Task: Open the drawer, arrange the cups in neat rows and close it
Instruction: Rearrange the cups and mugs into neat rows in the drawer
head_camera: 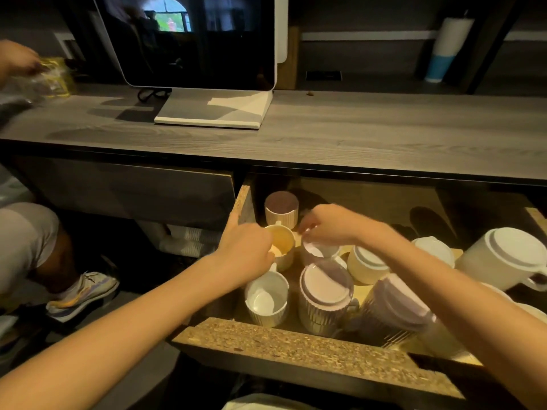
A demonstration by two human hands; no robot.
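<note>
Grey wood counter [355, 137], open drawer [296, 344], left hand [245, 250] gripping yellow cup [282, 242], right hand [328, 223] pinching upturned cup [318, 251]

— Where are the arms?

— Both bare forearms reach forward and converge, wrists nearly level, the hands close together but apart.

— The left hand [247, 250]?

— Knuckles up, fingers curled down around what it grips, index finger stretched forward beyond the grip, thumb hidden beneath the palm.

— And the right hand [331, 221]?

— Wrist bent, palm down, fingertips [306, 230] bunched and pointing toward the left hand. Whether they pinch anything below them cannot be told; the fingers blur.
</note>
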